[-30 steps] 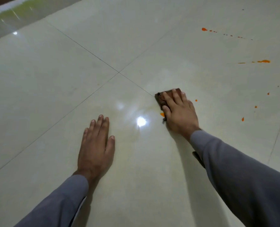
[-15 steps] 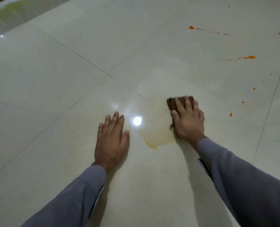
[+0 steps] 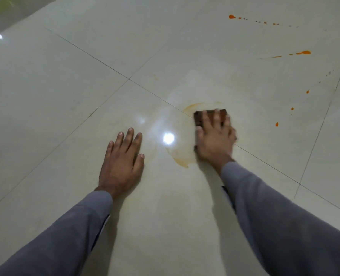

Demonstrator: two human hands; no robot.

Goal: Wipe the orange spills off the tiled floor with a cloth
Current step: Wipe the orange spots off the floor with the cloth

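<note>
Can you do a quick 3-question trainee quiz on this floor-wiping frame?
1. True or false: the left hand lies flat on the tiled floor and holds nothing.
2. Which hand presses the cloth? A) left B) right C) both
3. Fill in: unwiped orange spills lie to the ___ of the right hand.

Key: 1 true; 2 B; 3 right (also farther away, toward the top of the view). A faint orange smear ring shows beside the cloth.
</note>
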